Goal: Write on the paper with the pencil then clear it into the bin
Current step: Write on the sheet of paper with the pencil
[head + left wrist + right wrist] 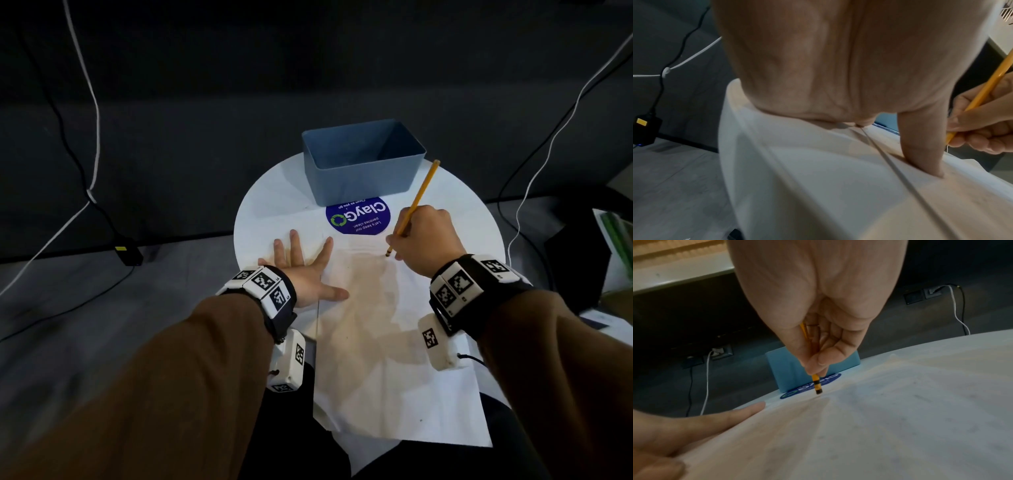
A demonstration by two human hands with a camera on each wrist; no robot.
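the round white worktop (274, 192) stood in a dim room with dark walls and cables hanging behind. on it the paper (394, 359) lay in front of the person, its near part hanging over the worktop's edge, and the blue bin (359, 178) stood behind it, near a round sticker (358, 217). the right hand (426, 240) had its fingers curled around the yellow pencil (416, 200), low on the shaft, with the lower end touching the paper near its far edge and the upper end tilted away toward the bin. the left hand (301, 270) lay flat with fingers spread, pressing the paper's left edge. for good writing, i think this hand should hold the sheet firmly and the pencil pressure should be light, because the paper looked thin and wrinkled.
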